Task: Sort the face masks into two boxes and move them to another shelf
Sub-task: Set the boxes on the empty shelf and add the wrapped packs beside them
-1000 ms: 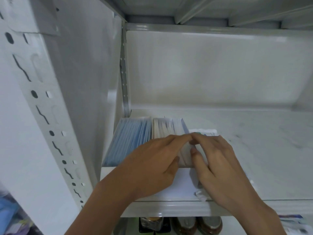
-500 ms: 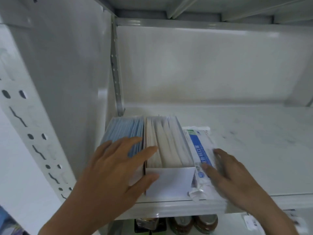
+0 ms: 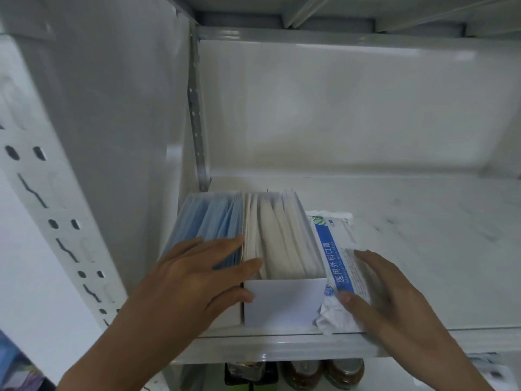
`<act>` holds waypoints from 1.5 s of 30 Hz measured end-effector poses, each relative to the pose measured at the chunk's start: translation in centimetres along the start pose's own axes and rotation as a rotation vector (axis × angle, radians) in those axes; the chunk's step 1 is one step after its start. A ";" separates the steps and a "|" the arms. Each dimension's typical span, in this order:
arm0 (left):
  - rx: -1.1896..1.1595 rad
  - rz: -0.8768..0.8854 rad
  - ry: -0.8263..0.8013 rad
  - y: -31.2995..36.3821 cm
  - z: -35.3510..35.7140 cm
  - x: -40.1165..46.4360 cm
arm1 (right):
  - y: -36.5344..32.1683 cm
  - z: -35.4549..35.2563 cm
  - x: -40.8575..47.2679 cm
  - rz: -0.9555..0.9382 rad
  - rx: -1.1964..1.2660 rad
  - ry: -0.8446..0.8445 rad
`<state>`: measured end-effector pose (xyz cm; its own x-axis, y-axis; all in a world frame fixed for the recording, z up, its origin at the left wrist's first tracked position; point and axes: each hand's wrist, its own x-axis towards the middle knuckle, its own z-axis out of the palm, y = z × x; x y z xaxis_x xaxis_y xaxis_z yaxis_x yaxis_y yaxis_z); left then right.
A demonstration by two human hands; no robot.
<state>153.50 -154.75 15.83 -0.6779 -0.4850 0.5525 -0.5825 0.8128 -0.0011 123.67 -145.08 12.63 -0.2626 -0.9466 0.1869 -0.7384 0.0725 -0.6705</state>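
Two open boxes stand side by side at the left end of a white metal shelf [image 3: 423, 249]. The left box holds blue face masks [image 3: 208, 218]; the right white box [image 3: 284, 301] holds white face masks [image 3: 276, 235]. My left hand [image 3: 197, 280] lies flat with spread fingers over the front of both boxes, thumb on the white box's front wall. A blue-and-white mask packet [image 3: 334, 249] leans against the white box's right side. My right hand [image 3: 377, 289] grips the packet's near end, thumb on its front.
The shelf's perforated upright [image 3: 48, 221] and grey side wall [image 3: 127, 136] close in the left. The shelf stretches right and back to a white rear wall [image 3: 338, 108]. Jars [image 3: 318, 373] stand on the lower shelf below.
My hands parted from over the white masks: the left slid onto the box fronts, the right went to the packet, which now shows fully. Since half a second ago, barely any movement.
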 end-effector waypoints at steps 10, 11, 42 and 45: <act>-0.072 0.063 0.028 -0.5 0.4 -0.1 | 1.9 0.3 -0.1 -0.111 -0.224 -0.125; -0.087 0.066 0.022 -0.6 0.3 -0.1 | 1.9 0.4 0.0 -0.122 -0.219 -0.105; 0.017 -0.158 -0.021 4.7 0.8 1.2 | 2.4 1.2 -1.0 -0.112 0.199 0.160; 0.015 -0.152 -0.031 4.6 1.3 1.0 | 2.3 1.0 -1.2 -0.027 0.379 0.211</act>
<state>149.54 -151.93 15.32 -0.5945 -0.6124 0.5210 -0.6863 0.7242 0.0680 122.84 -144.09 10.14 -0.3966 -0.8587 0.3246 -0.4768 -0.1096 -0.8722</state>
